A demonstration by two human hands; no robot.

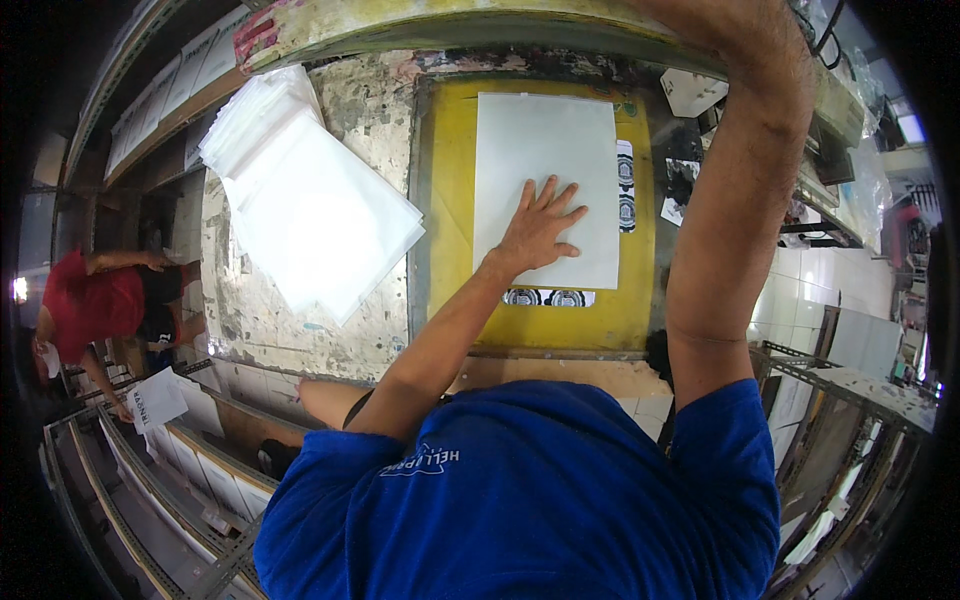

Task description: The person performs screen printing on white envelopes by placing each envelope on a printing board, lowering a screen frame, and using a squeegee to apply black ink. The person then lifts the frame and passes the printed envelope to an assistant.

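On the yellow rectangular board (451,180), one pale rectangular sheet (545,135) looks already placed, the left hand (535,232) flat on it, fingers spread wide; the right hand's fingers are out of view. Left of the board, a fanned white sheet stack (310,205) seemingly awaits handling.

Red-shirted person (95,305) beside metal racks (222,565)

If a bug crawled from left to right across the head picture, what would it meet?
Person in a red shirt, fanned stack of thin white sheets, flat white rectangular sheet, black-and-white printed strip beyond its right edge, bare right arm, clear crinkly plastic.
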